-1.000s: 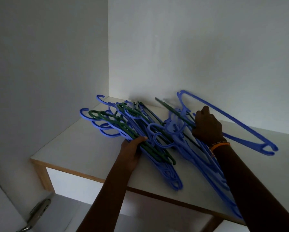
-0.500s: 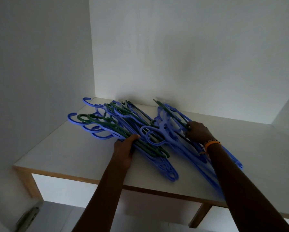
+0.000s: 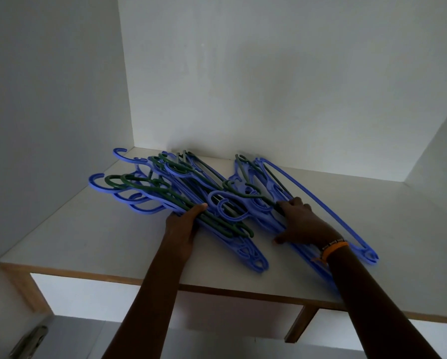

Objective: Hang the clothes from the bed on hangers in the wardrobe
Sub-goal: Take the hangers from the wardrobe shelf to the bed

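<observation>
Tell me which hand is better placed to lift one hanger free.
Probably the right hand: it lies on the looser right pile, beside the lone blue hanger. The left hand grips a tangled bundle.
</observation>
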Tool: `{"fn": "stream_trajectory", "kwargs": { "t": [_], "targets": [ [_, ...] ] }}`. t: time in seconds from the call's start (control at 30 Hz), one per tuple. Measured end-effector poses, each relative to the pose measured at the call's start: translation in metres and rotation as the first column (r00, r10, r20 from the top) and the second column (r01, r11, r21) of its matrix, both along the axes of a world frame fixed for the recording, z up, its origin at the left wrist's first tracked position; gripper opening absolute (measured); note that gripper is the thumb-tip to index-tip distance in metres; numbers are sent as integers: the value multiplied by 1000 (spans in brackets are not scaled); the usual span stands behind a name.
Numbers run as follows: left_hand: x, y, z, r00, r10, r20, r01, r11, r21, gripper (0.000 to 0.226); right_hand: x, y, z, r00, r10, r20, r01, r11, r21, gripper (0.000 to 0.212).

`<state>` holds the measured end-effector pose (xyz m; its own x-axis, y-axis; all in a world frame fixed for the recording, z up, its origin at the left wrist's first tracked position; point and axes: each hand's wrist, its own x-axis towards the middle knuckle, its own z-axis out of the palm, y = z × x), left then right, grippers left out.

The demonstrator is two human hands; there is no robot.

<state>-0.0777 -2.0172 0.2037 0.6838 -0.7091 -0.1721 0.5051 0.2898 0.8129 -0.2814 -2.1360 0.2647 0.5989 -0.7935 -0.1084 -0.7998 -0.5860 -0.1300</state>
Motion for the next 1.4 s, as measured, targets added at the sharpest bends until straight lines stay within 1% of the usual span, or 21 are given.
{"fn": "stream_trajectory", "kwargs": {
  "t": [0.03, 0.07, 0.13, 0.17, 0.23, 0.3, 0.4, 0.5, 0.57, 0.7, 0.8, 0.87, 0.9, 0.97, 1.03, 1.07, 1.1, 1.2, 1.27, 1.33, 1.4],
  "targets": [
    [0, 0, 0, 1000, -3, 2, 3, 1000, -4, 40, -2, 1, -3, 999, -16, 44, 16, 1000, 13, 88],
    [0, 0, 0, 1000, -5, 5, 5, 1000, -10, 39, -3, 3, -8, 995, -33, 94, 34, 999, -4, 79],
    [-1, 2, 0, 1000, -6, 15, 7, 1000, -20, 37, -6, 6, -16, 983, -69, 172, 92, 988, -127, 54],
    [-1, 2, 0, 1000, -3, 17, 3, 1000, -19, 36, -7, 6, -20, 981, -92, 169, 124, 974, -190, 45],
    [-1, 2, 0, 1000, 8, 8, -8, 1000, -15, 37, -8, 4, -24, 986, -127, 105, 151, 951, -270, 40],
    [-2, 1, 1, 1000, 5, 8, -5, 1000, -16, 40, -5, -1, -23, 992, -114, 48, 123, 941, -314, 39],
    [-2, 1, 0, 1000, 5, 15, -4, 1000, -27, 43, 4, -4, -22, 996, -41, 74, 64, 938, -341, 33],
    [-1, 1, -2, 1000, -2, -2, 1, 1000, -30, 45, 10, -6, -22, 989, -63, 134, 105, 937, -333, 27],
    [0, 1, -3, 1000, -5, -12, 5, 999, -41, 40, 11, -16, -18, 985, -109, 131, 142, 951, -275, 27],
    [0, 3, -4, 1000, -12, -4, 12, 999, -50, 20, 18, -43, 0, 950, -184, 251, 216, 971, -103, 36],
    [1, 3, -5, 1000, -5, 10, 5, 999, -47, 21, 29, -61, 13, 914, -185, 361, 198, 980, 0, 48],
    [0, 3, -6, 1000, -9, 18, 10, 999, -53, 25, 38, -66, 18, 905, -178, 386, 184, 983, 22, 60],
    [0, 4, -6, 1000, -10, 18, 11, 998, -57, 29, 41, -65, 18, 911, -174, 373, 176, 984, 29, 63],
    [0, 4, -6, 1000, -6, 17, 7, 998, -67, 30, 48, -61, 12, 941, -173, 290, 160, 985, 68, 64],
    [0, 5, -6, 1000, -3, 14, 4, 997, -80, 29, 53, -55, 1, 965, -169, 199, 150, 983, 103, 58],
    [-1, 5, -5, 1000, 0, 11, 1, 997, -82, 30, 55, -54, -3, 969, -168, 183, 150, 983, 105, 53],
    [0, 6, -5, 1000, 3, 5, -3, 997, -82, 31, 57, -53, -6, 968, -167, 185, 151, 984, 100, 50],
    [0, 6, -4, 1000, 7, -7, -7, 997, -80, 33, 59, -52, -10, 968, -171, 185, 166, 985, 43, 53],
    [-1, 6, -4, 1000, 10, -12, -11, 996, -84, 34, 60, -52, -9, 966, -175, 189, 176, 984, 8, 49],
    [0, 5, -5, 1000, 14, -16, -16, 996, -85, 32, 61, -55, -8, 962, -168, 216, 162, 986, 45, 42],
    [1, 4, -7, 1000, 7, 1, -6, 998, -70, 23, 64, -58, -3, 958, -161, 237, 147, 986, 78, 41]
  ]
}}
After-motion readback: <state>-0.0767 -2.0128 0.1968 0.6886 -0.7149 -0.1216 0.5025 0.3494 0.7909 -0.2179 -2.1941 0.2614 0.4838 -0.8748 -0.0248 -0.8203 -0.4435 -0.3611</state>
